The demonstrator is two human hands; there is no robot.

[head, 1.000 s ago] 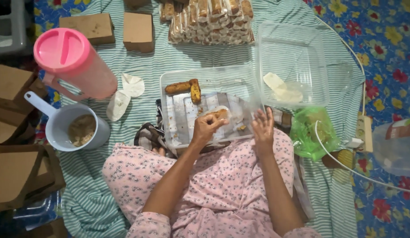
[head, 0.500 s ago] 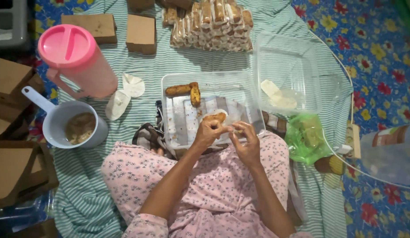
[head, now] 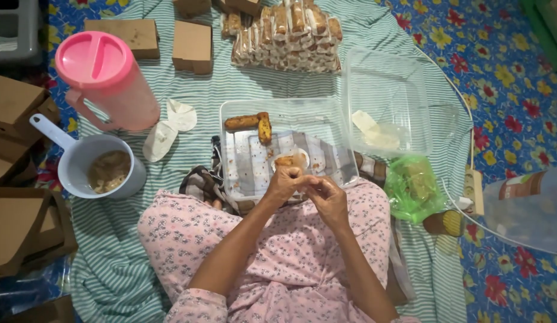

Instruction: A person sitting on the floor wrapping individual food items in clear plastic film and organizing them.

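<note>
In the head view, your left hand and right hand meet fingertip to fingertip at the centre of the frame, pinched together on a thin clear wrapper around a small brown snack. They hover over the near edge of the clear plastic tray, where two more brown pieces lie at its far side. A pink jug stands at the upper left.

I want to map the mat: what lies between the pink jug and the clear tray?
In the head view, two pale wrappers lie on the striped cloth between pink jug and clear tray.
</note>
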